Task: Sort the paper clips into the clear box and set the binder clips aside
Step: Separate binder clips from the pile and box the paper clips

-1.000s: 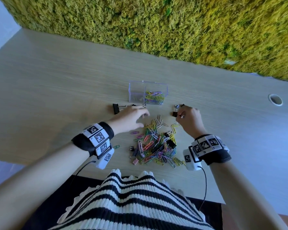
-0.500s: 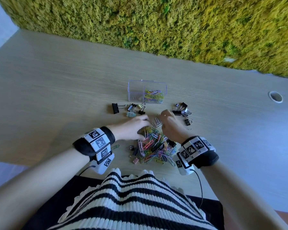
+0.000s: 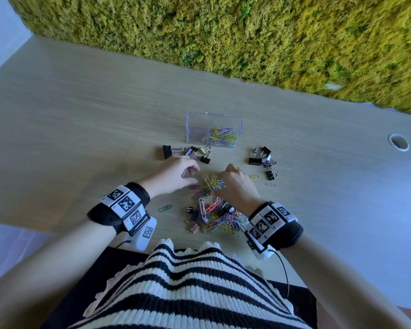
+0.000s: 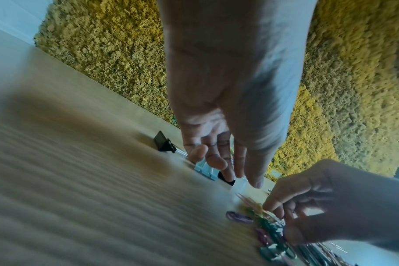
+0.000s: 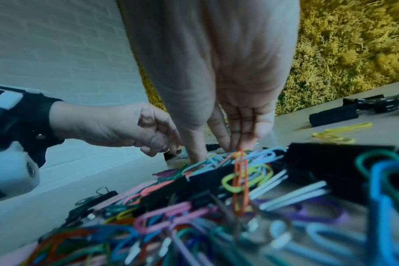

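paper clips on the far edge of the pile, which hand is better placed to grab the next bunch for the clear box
Probably the right hand: its fingertips already rest in the paper clips at the pile's far edge, straight below the clear box. The left hand hovers loosely curled beside the pile, holding nothing.

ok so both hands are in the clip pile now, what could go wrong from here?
1. Black binder clips are still buried in the mixed pile; the right hand, fingers down on tangled paper clips, could lift one along into the clear box.
2. Interlocked clips may drag and scatter; a yellow clip and a green clip already lie apart.
3. The left hand sits close to the set-aside binder clips and could knock them back in.
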### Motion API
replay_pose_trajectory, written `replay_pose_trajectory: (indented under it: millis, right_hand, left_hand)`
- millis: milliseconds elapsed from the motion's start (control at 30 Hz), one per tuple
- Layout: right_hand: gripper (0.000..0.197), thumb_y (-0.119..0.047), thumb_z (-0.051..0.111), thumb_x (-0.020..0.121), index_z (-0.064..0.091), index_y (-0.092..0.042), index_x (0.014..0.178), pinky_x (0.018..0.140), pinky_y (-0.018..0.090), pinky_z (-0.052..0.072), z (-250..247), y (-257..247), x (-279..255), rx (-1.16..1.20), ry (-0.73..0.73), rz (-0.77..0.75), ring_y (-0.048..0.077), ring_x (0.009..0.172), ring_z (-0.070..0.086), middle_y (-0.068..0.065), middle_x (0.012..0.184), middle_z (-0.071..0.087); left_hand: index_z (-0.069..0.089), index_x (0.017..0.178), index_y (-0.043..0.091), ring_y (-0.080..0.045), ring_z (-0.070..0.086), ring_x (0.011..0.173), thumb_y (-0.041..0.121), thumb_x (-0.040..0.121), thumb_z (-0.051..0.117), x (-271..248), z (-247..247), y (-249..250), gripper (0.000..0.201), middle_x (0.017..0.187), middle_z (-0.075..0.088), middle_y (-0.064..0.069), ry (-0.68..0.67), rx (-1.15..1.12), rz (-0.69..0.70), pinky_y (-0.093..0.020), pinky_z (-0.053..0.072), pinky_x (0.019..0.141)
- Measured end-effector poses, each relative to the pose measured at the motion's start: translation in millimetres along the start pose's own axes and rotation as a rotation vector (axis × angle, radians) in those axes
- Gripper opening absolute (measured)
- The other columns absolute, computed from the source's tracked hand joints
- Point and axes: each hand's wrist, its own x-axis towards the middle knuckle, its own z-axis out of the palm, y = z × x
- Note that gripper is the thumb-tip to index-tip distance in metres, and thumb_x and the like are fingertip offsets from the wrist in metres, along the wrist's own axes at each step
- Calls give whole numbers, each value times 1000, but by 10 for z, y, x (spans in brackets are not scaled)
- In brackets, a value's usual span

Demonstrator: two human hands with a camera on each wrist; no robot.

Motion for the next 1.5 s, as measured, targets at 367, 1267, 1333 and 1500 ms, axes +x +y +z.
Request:
replay_pose_trajectory:
  millis: [367,1267,1333,1500]
  right_hand:
    - [19,-7,54,85,69,-10,98,75,38,54,15,0,93,46,24,-16,30,85,63,8,100,67]
    - [16,-15,64,80,72,-17,95,80,45,45,-843,316,704,273,516,-63,21,87,52,-1,87,69]
    - [16,-13,63,80,72,-16,92,77,46,47,-764,351,599,320,550,-63,21,85,53,-1,84,69]
    - [14,-11,65,79,73,-15,90,78,47,47,-567,429,357,342,500,-31,22,84,54,1,84,69]
  left_hand:
    - [44,138,16,-12,47,95,14,73,78,149,83,178,73,119,45,-1,-212,146,-16,-21,39,76]
    - [44,130,11,-22,49,113,41,71,77,203,107,337,74,131,44,-6,-194,382,-42,-28,37,81]
    - [45,126,10,-23,50,108,48,67,77,197,133,326,78,126,45,-8,-227,468,-68,-33,42,80]
    - [53,117,8,-22,51,101,41,73,75,259,251,451,59,113,51,-6,-276,418,-7,-34,45,83]
